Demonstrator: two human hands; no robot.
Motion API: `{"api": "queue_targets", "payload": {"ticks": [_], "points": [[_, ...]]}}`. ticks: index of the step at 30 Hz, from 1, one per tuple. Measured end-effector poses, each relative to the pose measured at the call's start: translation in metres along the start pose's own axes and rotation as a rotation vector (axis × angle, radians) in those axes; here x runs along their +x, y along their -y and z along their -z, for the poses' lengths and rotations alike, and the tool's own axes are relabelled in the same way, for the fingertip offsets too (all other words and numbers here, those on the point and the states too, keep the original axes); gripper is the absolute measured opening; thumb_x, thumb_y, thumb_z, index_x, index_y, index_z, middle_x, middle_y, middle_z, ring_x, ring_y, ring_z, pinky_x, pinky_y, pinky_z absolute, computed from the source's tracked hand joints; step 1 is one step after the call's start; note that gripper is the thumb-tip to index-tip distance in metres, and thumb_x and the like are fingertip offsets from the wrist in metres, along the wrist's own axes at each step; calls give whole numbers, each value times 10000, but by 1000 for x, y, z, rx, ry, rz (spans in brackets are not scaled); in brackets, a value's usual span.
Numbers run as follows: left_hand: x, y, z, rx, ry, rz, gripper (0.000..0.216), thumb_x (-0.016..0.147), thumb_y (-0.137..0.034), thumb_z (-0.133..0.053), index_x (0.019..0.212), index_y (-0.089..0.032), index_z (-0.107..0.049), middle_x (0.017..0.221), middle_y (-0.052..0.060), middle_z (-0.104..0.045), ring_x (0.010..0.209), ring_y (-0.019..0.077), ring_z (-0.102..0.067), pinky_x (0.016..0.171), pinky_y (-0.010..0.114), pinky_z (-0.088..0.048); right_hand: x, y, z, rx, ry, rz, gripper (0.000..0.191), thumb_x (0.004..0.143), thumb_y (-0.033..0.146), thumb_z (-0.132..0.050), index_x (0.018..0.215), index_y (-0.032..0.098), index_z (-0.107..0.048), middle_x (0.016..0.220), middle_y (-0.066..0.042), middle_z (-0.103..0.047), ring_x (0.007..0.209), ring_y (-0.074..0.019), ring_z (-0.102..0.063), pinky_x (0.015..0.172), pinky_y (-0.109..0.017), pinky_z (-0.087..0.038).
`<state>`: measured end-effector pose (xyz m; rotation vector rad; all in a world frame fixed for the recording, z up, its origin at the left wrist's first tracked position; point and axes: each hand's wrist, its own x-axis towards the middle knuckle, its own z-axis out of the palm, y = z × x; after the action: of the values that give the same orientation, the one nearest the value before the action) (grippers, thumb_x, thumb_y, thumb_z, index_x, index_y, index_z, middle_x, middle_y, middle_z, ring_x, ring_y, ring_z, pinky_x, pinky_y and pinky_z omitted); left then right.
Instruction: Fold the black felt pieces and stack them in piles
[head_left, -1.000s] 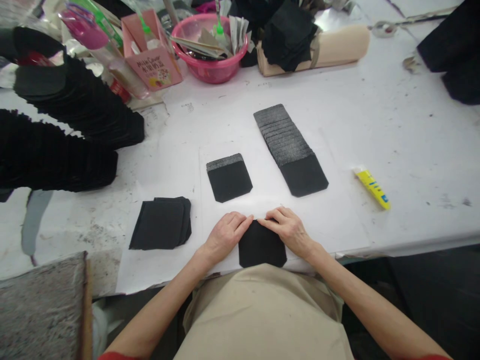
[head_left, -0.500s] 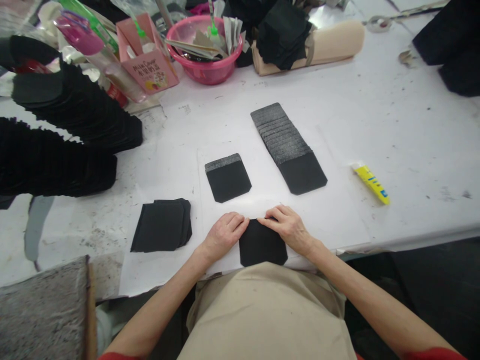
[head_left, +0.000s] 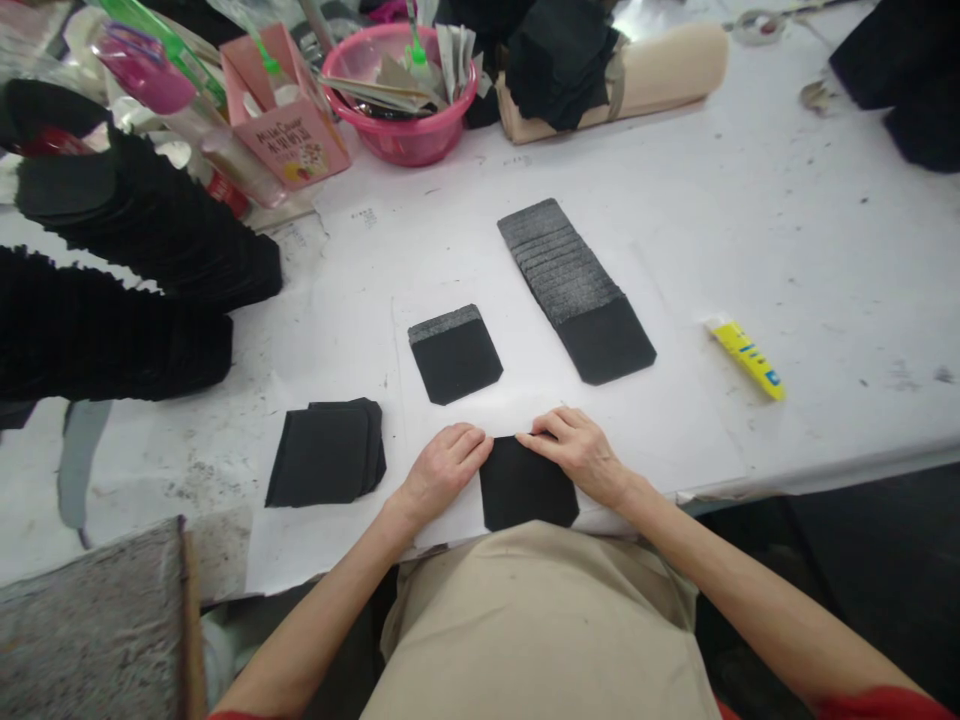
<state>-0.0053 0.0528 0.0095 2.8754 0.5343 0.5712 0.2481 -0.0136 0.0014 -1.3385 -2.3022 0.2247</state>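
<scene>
1. On our left, overlapping black pieces (head_left: 322, 455) lie on the white table (head_left: 825, 250).
2. Our left hand (head_left: 442, 465) has its fingers drawn together, tips at the black square's (head_left: 529, 488) upper left corner.
3. That square lies flat between our hands.
4. Our right hand (head_left: 576, 452) curls its fingers, tips touching the upper edge; we cannot tell whether either hand pinches or presses.

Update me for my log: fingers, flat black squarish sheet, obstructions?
Left fingers and right fingers at far edge of flat black squarish sheet. Sheet on white-covered table. Nothing seen in the way; yellow tube with blue print lies apart.
</scene>
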Motion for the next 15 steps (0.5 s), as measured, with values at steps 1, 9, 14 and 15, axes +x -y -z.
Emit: {"api": "queue_targets", "payload": {"ticks": [1, 9, 14, 15], "points": [[0, 0, 1, 4, 3, -4, 189, 952, -71, -502, 1119, -82, -588, 1014, 127, -638, 960, 228, -580, 846, 402, -564, 0, 0, 0, 1, 1, -2, 231, 984, 167, -514, 1136, 220, -678, 949, -60, -626, 901, -188, -513, 814, -332, -417], [-6, -1, -1, 71, 34, 5, 212, 945, -76, -517, 1146, -73, -582, 1067, 128, -623, 1010, 238, -577, 913, 398, -540, 0, -1, -3, -1, -19, 1, 249, 982, 156, -512, 1159, 233, -670, 934, -57, -628, 888, -187, -512, 806, -333, -408], [-5, -7, 8, 189, 196, -12, 276, 945, -86, -506, 1216, -49, -548, 1119, 145, -606, 1053, 270, -562, 915, 413, -521, 0, 0, -2, -1, -15, -2, 262, 981, 140, -502, 1164, 228, -667, 933, -60, -630, 884, -189, -511, 806, -333, -409], [-3, -8, 11, 206, 237, -19, 290, 946, -86, -500, 1230, -46, -540, 1123, 146, -605, 1050, 271, -562, 911, 412, -517, 0, 0, -2, 0, -14, -3, 263, 981, 140, -500, 1165, 230, -666, 934, -60, -630, 885, -190, -510, 806, -335, -410]]}}
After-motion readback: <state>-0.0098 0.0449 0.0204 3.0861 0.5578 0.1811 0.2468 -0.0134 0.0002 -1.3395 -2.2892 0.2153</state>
